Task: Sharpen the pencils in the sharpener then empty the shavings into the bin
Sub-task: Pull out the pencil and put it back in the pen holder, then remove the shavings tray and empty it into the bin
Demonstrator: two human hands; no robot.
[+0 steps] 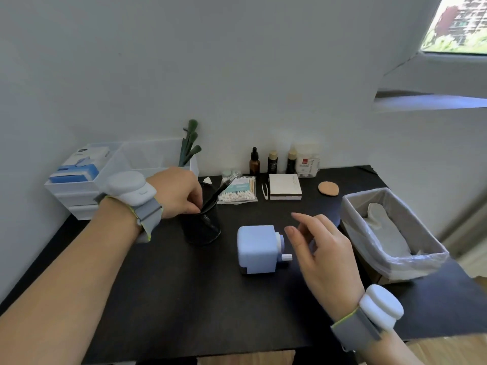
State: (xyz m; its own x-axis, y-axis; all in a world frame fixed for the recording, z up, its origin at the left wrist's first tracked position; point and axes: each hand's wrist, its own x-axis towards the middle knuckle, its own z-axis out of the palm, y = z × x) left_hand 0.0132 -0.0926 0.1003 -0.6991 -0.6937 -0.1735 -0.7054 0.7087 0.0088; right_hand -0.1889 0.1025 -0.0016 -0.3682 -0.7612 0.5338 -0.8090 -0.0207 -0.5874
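Hands: left (179, 192) at pencil cup (201, 222), swabs (238, 192) behind.

Matt black table (171, 299), smooth plastic sharpener (257, 248).

We see a black surface (163, 299) carrying a blue sharpener (257, 248) at centre, a mesh pencil cup (201, 227) at ten o'clock, a lined bin (390, 233) at three o'clock, and cotton swabs (238, 192), a white box (285, 187) and bottles (272, 163) toward twelve.

Sharpener (257, 249) mid-table (163, 299), pencil cup (201, 225) to its left, bin (390, 233) to its right — 3 bottles (272, 162) behind.
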